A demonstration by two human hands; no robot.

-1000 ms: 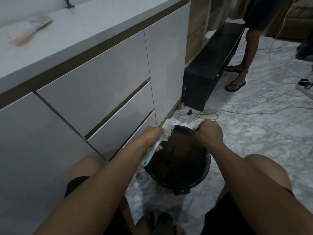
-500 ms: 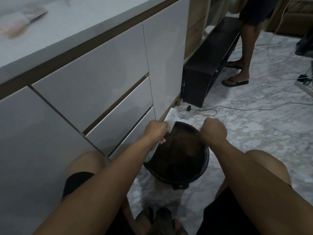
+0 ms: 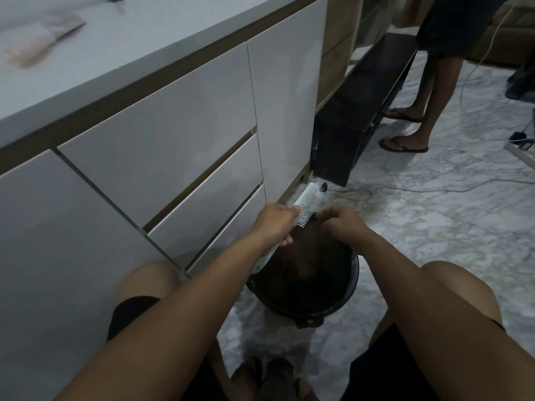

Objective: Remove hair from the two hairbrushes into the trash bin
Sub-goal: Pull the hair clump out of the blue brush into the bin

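The person squats beside the white drawers with the black trash bin (image 3: 341,302) on the floor between the knees. The left hand (image 3: 275,224) has its grip wrapped around the handle of a pale green hairbrush (image 3: 307,202), head pointing toward one o'clock, bristles facing right, held over the bin's far rim. The right hand (image 3: 343,224) sits at the bristles from three o'clock, fingers curled; it looks to be pinching a tuft of hair there, though the dim light hides the strands themselves. So the step in hand is stripping this first brush. Next calls for pulling the tuft free and letting it drop straight down into the bin. A second brush (image 3: 40,43), blurred, lies on the worktop at ten o'clock, well apart.
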